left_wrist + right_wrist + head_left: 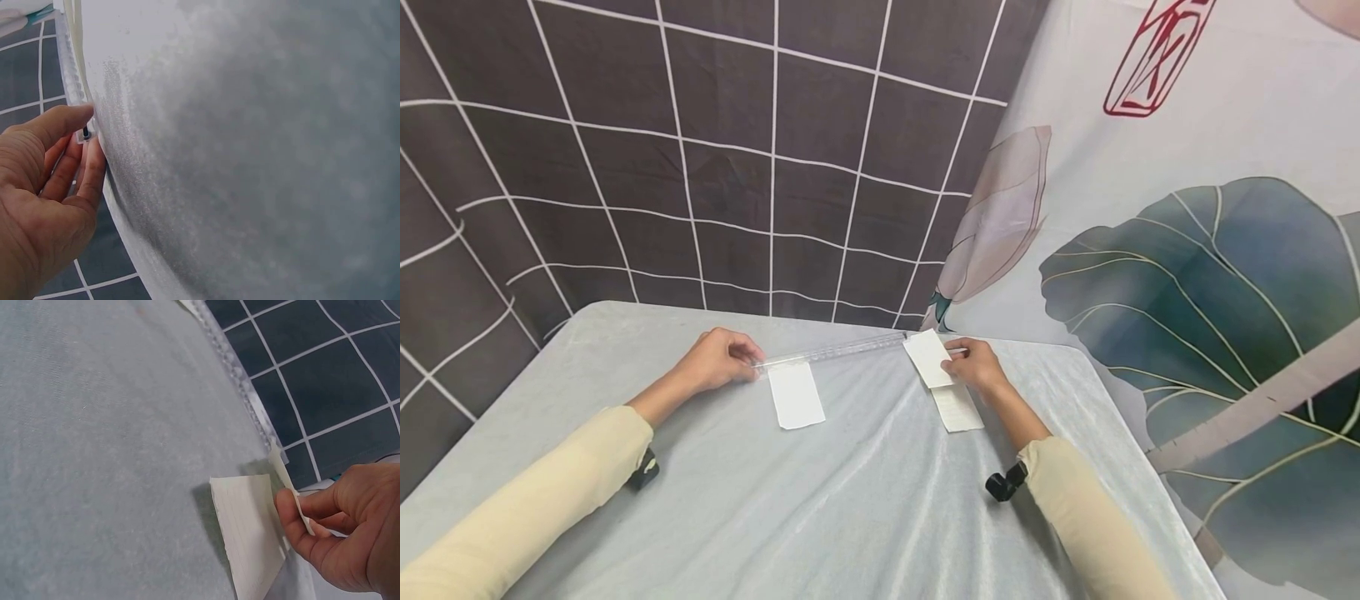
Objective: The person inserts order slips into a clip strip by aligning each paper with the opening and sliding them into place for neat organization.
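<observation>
My left hand (721, 358) pinches the left end of a long clear plastic strip (850, 347) between thumb and fingers. A small black spot shows at that end in the left wrist view. Below the strip's left part is a white paper slip (797, 396), its top edge meeting the strip. At the strip's other end, my right hand (979, 367) pinches a white paper slip (929, 358) by its right edge. In the right wrist view this slip (284, 475) is raised on edge, its tip at the strip. A second, creased paper slip (247, 531) lies partly under it.
A table with a pale grey cloth (820, 517) spreads below both hands, its far edge just beyond the strip. Behind it hangs a dark curtain with a white grid (722, 175). On the right hangs a white cloth printed with large leaves (1210, 292).
</observation>
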The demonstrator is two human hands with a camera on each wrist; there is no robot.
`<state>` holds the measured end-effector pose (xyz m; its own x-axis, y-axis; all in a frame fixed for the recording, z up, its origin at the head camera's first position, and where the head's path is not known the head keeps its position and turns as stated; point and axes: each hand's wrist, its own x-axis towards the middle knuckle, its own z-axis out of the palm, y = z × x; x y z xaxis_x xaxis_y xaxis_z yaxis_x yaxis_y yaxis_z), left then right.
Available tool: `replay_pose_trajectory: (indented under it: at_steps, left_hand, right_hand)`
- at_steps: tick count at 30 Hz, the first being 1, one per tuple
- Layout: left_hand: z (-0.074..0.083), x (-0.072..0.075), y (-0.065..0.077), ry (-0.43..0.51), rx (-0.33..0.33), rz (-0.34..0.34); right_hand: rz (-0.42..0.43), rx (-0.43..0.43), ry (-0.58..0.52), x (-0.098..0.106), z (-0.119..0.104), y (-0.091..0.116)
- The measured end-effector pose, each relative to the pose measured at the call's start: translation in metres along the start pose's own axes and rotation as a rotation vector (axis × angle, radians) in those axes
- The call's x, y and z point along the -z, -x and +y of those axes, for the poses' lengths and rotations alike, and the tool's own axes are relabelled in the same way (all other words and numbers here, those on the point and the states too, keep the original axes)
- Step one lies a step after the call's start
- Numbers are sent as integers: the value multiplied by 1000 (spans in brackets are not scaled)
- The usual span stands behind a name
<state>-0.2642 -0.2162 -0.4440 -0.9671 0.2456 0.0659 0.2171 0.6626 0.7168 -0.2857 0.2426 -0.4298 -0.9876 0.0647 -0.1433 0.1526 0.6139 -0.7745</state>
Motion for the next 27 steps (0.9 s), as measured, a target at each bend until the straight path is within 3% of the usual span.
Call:
replay_pose_trajectory:
  at_steps: [27]
  left_hand:
    - [2, 2, 0, -4, 13, 4]
  right_hand:
    - [-19, 47, -11, -12, -5, -4]
